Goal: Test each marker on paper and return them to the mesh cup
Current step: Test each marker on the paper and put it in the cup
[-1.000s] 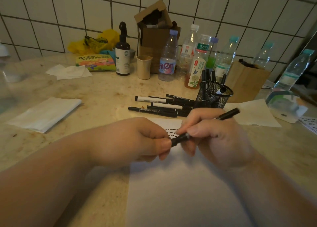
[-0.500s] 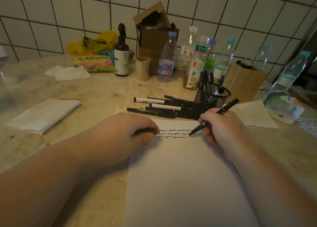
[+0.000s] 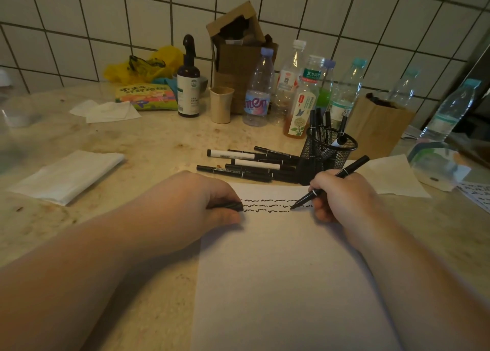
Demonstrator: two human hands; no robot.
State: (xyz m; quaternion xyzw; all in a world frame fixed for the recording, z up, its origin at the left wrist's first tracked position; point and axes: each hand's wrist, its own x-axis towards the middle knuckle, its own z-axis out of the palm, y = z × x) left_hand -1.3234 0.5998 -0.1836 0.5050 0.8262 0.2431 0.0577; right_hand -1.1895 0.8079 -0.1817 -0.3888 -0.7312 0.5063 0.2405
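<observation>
Head view shows what has changed: a second ago both hands met to pull the cap off; now the right hand (image 3: 342, 194) holds the marker (image 3: 331, 182) with its tip on the paper (image 3: 278, 271) at centre frame, ending a third wavy line. The left hand (image 3: 201, 199) pins the sheet, closed around the cap (image 3: 230, 206). So testing is underway. At right of centre, the mesh cup (image 3: 328, 149) holds several markers; a pile of markers (image 3: 246, 165) lies just left of it.
</observation>
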